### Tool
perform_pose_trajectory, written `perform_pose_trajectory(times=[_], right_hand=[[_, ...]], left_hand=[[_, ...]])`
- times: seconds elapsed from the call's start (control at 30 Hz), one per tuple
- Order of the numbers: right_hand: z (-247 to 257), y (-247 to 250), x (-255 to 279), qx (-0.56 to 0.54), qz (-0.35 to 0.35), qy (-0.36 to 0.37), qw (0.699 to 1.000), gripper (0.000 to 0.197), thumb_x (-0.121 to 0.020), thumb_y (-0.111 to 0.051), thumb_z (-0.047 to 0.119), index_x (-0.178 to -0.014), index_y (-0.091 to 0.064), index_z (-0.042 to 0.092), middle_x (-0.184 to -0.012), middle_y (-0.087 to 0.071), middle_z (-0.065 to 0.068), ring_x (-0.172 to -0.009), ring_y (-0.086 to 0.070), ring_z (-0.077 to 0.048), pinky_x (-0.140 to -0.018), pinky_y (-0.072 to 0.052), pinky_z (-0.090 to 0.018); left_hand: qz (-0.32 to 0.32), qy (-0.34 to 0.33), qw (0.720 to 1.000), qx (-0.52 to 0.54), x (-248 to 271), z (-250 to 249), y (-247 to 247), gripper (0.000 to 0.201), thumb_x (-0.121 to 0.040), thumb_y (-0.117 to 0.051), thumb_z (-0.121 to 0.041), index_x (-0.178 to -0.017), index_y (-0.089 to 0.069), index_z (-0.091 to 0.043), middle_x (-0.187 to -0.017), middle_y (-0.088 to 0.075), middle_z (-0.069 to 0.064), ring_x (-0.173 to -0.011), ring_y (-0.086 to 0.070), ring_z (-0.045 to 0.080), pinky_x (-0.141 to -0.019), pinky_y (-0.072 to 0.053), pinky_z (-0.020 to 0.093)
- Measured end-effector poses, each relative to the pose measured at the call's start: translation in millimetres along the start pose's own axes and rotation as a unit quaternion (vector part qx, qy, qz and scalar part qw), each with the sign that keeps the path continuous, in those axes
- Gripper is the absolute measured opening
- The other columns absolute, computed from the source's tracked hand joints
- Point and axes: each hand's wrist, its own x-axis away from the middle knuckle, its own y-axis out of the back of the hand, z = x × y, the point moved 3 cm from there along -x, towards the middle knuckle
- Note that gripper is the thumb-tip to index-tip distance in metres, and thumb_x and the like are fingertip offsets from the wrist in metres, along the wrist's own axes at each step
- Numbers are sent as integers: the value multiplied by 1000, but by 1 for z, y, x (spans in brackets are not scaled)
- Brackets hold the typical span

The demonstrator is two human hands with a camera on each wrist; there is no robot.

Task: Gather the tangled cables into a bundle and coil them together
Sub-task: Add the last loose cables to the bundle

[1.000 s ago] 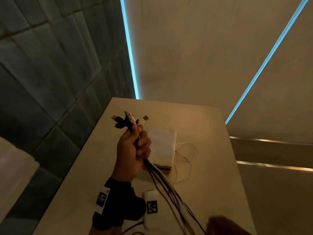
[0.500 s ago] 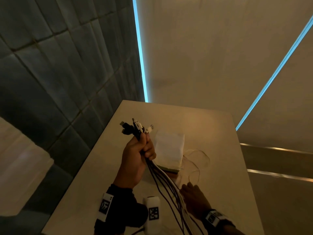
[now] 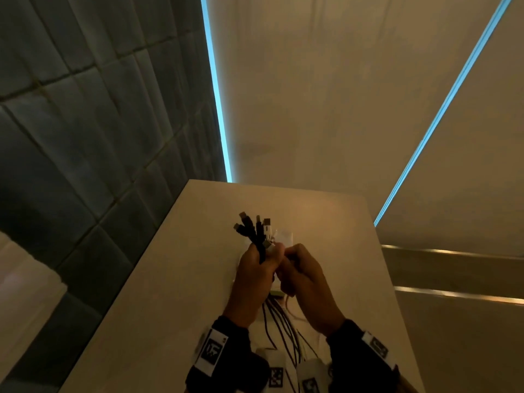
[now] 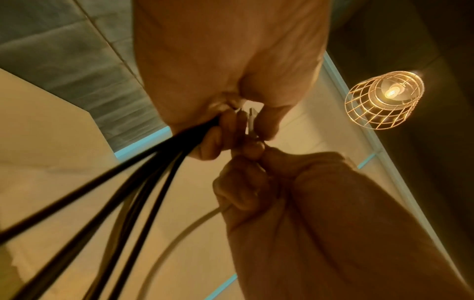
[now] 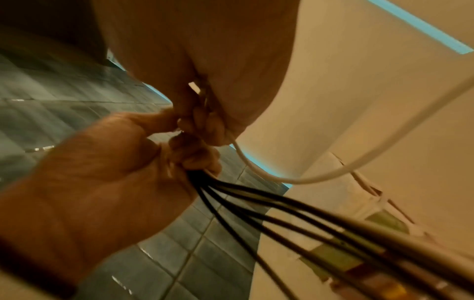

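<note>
My left hand (image 3: 263,262) is held above the beige table (image 3: 175,279) and grips a bundle of cables (image 3: 255,236). Their plugs fan out above the fist. Several black cables (image 4: 153,172) and a pale one hang down from it toward me (image 3: 280,327). My right hand (image 3: 293,263) is pressed against the left, fingers curled round a white cable (image 5: 282,179) that loops away below (image 4: 179,233). In the wrist views the fingertips of the left hand (image 5: 195,160) and the right hand (image 4: 248,150) meet at a white plug (image 4: 251,121).
A white flat box (image 3: 285,236) lies on the table behind my hands, mostly hidden. The grey tiled wall (image 3: 85,137) runs along the table's left edge. Blue light strips (image 3: 218,109) cross the beige wall. A wire-cage lamp (image 4: 382,99) hangs overhead.
My right hand has come up from low near the table's front edge to meet the left hand, and now holds the white cable. The left hand kept its grip on the bundle.
</note>
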Motion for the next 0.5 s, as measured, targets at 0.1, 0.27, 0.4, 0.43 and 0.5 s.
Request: perform_pose_trajectory(times=[0.1,0.27,0.4,0.43,0.5], right_hand=[[-3,4,7,2,9,-3,1000,16,-99,-48,11,-98,-50,-5,-66,-55,-9,-52,-44,-19,-49,-40,-30],[-4,6,14,4,-13,-5,1000,24,-97,-51,14,-84,-55,-5,-57,-43,-17,-46,-36,-15,-44,-32,-22],[4,-3,3,44,0,32,999,29,-99,-50,18,-78,-59,-1,-57,-46,-11,-48,-35,-17,-45,-31,-24],[4,-4,3,53,23,35,998,33,-99,-50,21,-72,-57,3,-56,-46,-3,-49,-36,-14,-47,-31,-25],[1,-3,6,74,67,33,994,39,-97,-50,30,-66,-51,7,-57,-46,4,-51,-37,-10,-50,-32,-23]], left_hand=[[-54,-14,998,16,-1,-9,7,19,-95,-57,-26,-89,-62,-9,-56,-48,-4,-51,-43,11,-52,-38,29],[1,-8,995,103,2,-19,6,24,-95,-52,-31,-88,-61,-9,-52,-35,-6,-49,-32,10,-50,-29,27],[11,-6,999,39,3,-22,2,40,-90,-47,-48,-77,-59,-12,-53,-48,-7,-52,-46,10,-56,-40,25],[2,-13,1000,23,2,-24,3,44,-88,-44,-53,-75,-57,-13,-53,-46,-7,-52,-43,10,-56,-38,26],[-18,-11,999,32,0,-28,9,45,-90,-42,-53,-79,-57,-12,-61,-51,-2,-60,-50,15,-62,-45,31]])
